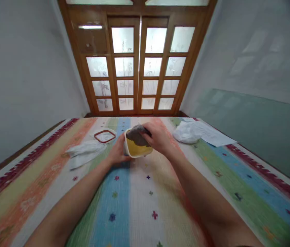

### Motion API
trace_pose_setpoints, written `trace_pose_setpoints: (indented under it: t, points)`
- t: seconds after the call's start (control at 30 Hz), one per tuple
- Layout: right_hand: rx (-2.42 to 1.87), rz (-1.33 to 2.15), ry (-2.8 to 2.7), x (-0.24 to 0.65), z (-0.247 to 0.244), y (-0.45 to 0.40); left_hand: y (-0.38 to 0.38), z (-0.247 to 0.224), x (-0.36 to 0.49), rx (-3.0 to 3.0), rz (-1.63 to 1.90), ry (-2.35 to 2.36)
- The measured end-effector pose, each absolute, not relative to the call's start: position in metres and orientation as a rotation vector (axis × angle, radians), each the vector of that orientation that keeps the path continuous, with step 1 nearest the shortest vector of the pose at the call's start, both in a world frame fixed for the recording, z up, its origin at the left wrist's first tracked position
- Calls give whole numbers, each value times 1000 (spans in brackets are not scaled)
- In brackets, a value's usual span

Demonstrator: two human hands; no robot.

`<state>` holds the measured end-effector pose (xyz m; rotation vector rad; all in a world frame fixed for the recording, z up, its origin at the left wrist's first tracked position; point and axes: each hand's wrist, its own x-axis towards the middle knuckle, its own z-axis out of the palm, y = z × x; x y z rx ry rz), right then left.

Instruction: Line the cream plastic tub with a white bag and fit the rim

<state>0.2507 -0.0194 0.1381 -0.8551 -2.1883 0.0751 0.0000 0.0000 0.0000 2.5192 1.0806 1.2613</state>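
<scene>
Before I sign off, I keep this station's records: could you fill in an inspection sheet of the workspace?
Surface: striped tablecloth, patterned with small motifs.
Job's things: container, yellow inside, tilted; grey cloth at its mouth.
Clutter: red-ringed lid and limp white item at left; crumpled white bundle and papers at right.
Hands: left hand grips the container; right hand holds the grey cloth.
Cables: nothing seen.
Surroundings: wooden glass-paned doors ahead, walls on both sides.

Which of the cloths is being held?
The grey cloth, held by the right hand at the mouth of the container; the white cloth lies on the striped cover.
</scene>
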Motion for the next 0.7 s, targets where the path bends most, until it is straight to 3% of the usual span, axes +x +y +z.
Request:
trace_pose_setpoints:
  t: [0.13, 0.33, 0.7]
  points:
    - [-725, 270, -2669, 246, 148, -37, 0, 1, 2, 2514, 1318, 1046]
    - [-933, 381, -2788, 240, 148, -47, 0, 2, 3, 2502, 1352, 1049]
    - [-1162, 404, -2927, 213, 76, -22, -8, 2, 6, 2780, 1168, 971]
